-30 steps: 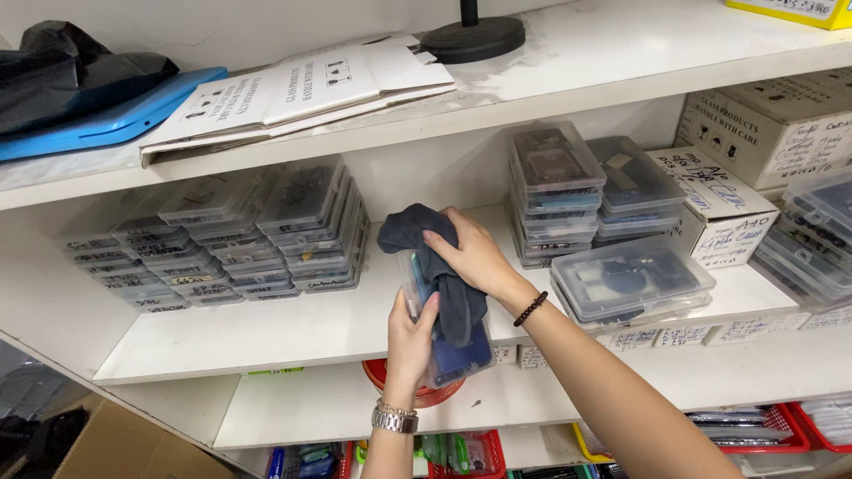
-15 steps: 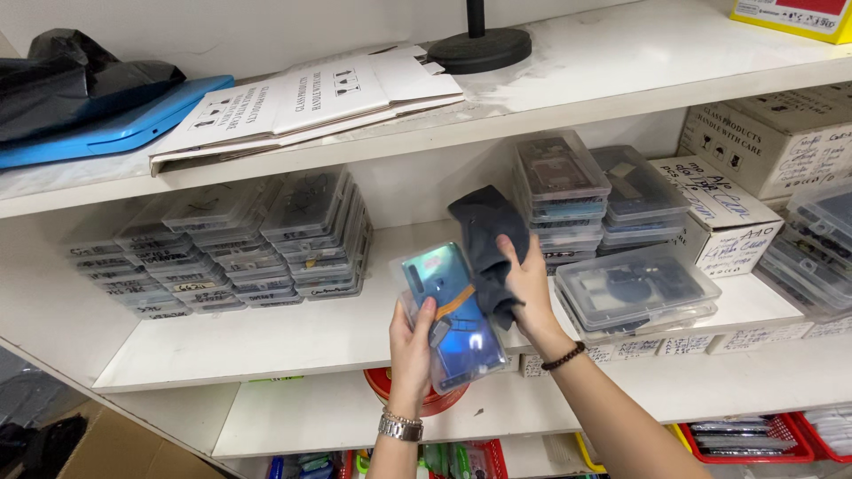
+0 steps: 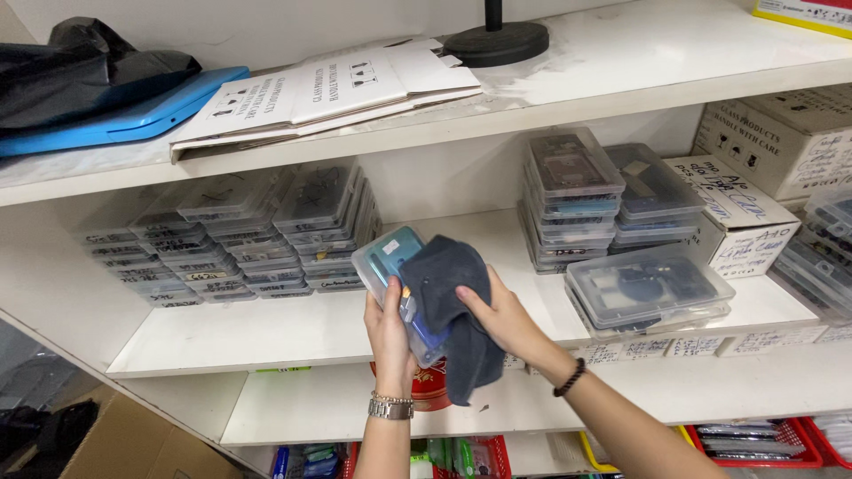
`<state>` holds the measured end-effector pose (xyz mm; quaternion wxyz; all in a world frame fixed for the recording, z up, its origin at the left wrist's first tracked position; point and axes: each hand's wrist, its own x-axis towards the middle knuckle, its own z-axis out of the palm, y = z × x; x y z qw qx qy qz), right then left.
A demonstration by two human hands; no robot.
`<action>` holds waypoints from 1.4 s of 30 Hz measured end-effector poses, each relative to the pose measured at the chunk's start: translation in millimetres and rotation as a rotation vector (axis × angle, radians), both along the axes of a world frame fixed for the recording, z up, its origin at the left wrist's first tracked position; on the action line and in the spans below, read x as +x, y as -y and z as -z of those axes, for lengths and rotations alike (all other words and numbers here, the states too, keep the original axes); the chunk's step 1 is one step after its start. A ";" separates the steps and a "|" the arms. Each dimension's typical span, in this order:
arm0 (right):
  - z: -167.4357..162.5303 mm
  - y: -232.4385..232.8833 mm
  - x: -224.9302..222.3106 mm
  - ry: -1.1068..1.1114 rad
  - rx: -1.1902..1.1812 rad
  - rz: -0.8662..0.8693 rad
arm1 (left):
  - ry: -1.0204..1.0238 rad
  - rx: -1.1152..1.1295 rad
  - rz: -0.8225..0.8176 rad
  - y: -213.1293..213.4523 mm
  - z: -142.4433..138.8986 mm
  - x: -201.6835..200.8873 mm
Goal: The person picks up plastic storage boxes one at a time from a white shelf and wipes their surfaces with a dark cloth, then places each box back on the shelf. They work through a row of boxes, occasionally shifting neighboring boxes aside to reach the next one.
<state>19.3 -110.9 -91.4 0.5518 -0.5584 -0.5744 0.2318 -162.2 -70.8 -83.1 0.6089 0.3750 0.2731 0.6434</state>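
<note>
On the top shelf at ten o'clock lie a black bag (image 3: 84, 71) and a blue tray (image 3: 124, 120), with flattened white cartons (image 3: 328, 93) beside them. Below, at nine o'clock, stand stacks of clear cases (image 3: 240, 235) on the middle shelf (image 3: 266, 328). In front of that shelf the left hand (image 3: 390, 333), a metal watch on its wrist, has its fingers wrapped round one clear case (image 3: 388, 257), holding it tilted with its upper corner toward eleven o'clock. The dark cloth (image 3: 448, 306) was lifted off the case's face half a second ago; now it is back down over the case's right half, pressed there by the right hand (image 3: 501, 315), fingers curled onto the cloth. So the wiping goes on, stroke after stroke, and the case has not gone to any stack. At three o'clock sit more stacked cases (image 3: 603, 200), one larger flat case (image 3: 648, 288) and white boxes (image 3: 737, 208).
</note>
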 end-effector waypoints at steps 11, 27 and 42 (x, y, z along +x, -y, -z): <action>-17.3 -6.3 16.1 0.997 0.564 0.546 | -0.033 -0.116 0.093 -27.3 5.3 -21.4; -99.1 -113.4 -62.8 -0.599 -0.038 -0.334 | -0.678 0.388 -0.697 -26.7 -51.6 -69.4; -63.5 -187.8 -120.9 0.159 0.223 -0.097 | -1.477 0.660 -0.804 -73.8 -59.8 -74.1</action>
